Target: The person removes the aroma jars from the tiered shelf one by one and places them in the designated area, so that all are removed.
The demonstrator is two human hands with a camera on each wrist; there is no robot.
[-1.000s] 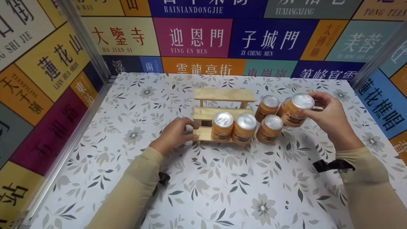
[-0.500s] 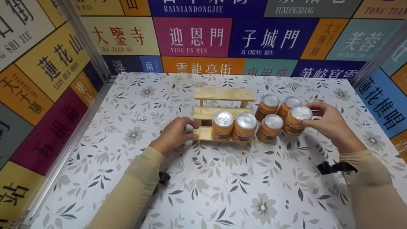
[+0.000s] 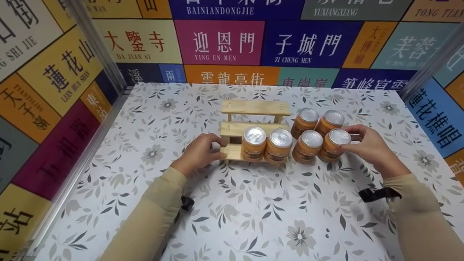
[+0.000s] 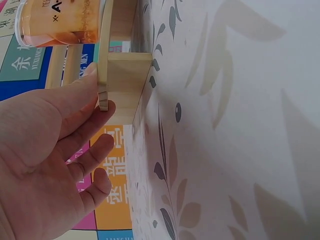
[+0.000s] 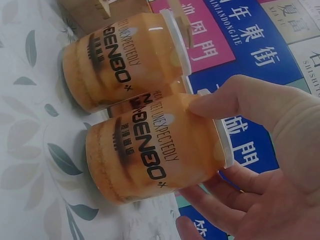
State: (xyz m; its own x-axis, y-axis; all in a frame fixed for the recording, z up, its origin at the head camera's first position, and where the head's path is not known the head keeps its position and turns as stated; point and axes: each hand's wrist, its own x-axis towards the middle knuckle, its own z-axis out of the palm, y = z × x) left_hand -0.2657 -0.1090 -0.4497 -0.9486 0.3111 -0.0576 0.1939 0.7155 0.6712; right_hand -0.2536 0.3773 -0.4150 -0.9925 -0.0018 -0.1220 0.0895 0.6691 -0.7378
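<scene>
My right hand point(image 3: 371, 148) holds an orange jar point(image 3: 330, 153) with a silvery top, thumb on the near side and fingers round the far side. In the right wrist view this jar point(image 5: 155, 145) stands upright on the table beside another lettered jar point(image 5: 120, 60). My left hand point(image 3: 198, 154) pinches the left end of a small three-step wooden rack point(image 3: 255, 107). The left wrist view has the thumb above the lowest board point(image 4: 103, 65) and the index finger beneath it. Two jars stand side by side on that lowest step, one left point(image 3: 253, 145), one right point(image 3: 278, 146).
Right of the rack, one jar point(image 3: 307, 154) stands beside the held one, with two more behind: a left one point(image 3: 303, 125) and a right one point(image 3: 330, 121). A floral cloth point(image 3: 232, 217) covers the table. Colourful lettered panels point(image 3: 221, 43) stand behind and at the sides.
My right hand has brought the raised jar down and toward me, setting it on the table in front of the back right jar. The left hand and rack have stayed still.
</scene>
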